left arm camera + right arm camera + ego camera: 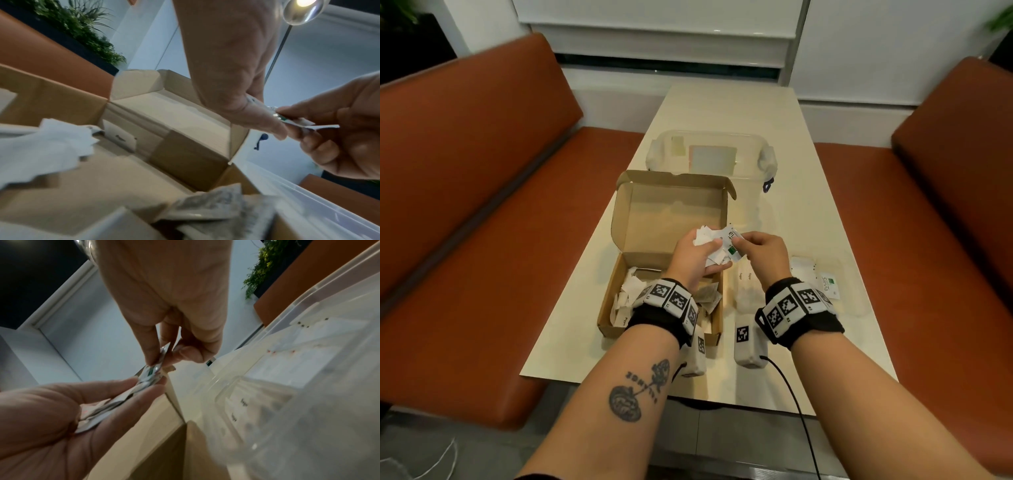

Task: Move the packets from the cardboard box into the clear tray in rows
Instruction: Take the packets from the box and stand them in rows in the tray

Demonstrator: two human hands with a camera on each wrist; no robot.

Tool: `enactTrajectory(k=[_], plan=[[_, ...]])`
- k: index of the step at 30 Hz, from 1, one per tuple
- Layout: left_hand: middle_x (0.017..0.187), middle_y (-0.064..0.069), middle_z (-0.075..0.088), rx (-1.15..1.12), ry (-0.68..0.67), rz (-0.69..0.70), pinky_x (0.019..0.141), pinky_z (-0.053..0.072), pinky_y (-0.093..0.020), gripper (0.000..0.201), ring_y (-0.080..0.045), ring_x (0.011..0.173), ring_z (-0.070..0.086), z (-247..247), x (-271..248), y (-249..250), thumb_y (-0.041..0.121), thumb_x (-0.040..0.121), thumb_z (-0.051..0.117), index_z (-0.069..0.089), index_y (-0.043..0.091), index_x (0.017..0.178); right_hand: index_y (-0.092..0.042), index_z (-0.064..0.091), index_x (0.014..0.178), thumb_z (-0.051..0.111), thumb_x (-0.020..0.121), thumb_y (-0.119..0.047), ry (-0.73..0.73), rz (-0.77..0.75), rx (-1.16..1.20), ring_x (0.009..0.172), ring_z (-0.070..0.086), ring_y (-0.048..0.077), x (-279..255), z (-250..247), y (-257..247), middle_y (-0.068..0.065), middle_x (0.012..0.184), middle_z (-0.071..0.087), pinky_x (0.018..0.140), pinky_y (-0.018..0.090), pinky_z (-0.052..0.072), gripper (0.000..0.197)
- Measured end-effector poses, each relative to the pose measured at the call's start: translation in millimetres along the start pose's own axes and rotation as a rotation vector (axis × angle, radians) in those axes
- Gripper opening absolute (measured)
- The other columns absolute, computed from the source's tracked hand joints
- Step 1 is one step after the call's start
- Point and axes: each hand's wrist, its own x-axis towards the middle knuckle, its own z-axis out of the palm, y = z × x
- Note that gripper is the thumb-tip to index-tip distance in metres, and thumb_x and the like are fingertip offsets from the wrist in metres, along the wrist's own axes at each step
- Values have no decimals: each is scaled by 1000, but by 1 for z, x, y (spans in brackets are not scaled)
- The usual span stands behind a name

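Packets point(732, 244) labelled "Stevia", "Sugar"

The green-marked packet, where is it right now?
In the head view the green-marked packet is pinched by the right hand, lifted from the bunch in the left hand, above the cardboard box's right edge.

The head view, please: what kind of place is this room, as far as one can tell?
Probably a café or restaurant booth. Two orange-brown padded bench seats face each other across a narrow cream table, green plants stand behind the benches, and Stevia and sugar packets lie in the clear plastic tray.
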Motion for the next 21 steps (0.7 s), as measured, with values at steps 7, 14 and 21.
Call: enactTrajectory(k=[7, 14, 21], plan=[[123, -15, 52, 34, 19, 18, 65, 61, -36, 27, -32, 103, 60, 48, 4, -14, -8, 91, 54, 60, 15, 102, -10, 56, 75, 62, 85, -2, 103, 110, 247, 62, 59, 15, 4, -50, 5, 9, 73, 63, 60, 23, 53, 14], [118, -4, 46, 161, -76, -15, 65, 61, -34, 24, -28, 104, 58, 91, 4, -35, -2, 94, 52, 62, 16, 106, -11, 46, 105, 64, 80, 8, 166, 119, 443, 77, 66, 20, 4, -100, 22, 14, 92, 66, 64, 26, 57, 37], [110, -15, 60, 202, -51, -2, 65, 61, -36, 14, -28, 85, 66, 118, 6, -48, 4, 89, 63, 59, 12, 100, -12, 51, 108, 70, 79, -5, 49, 149, 232, 71, 62, 12, 12, -116, 38, 7, 92, 68, 60, 22, 43, 35]])
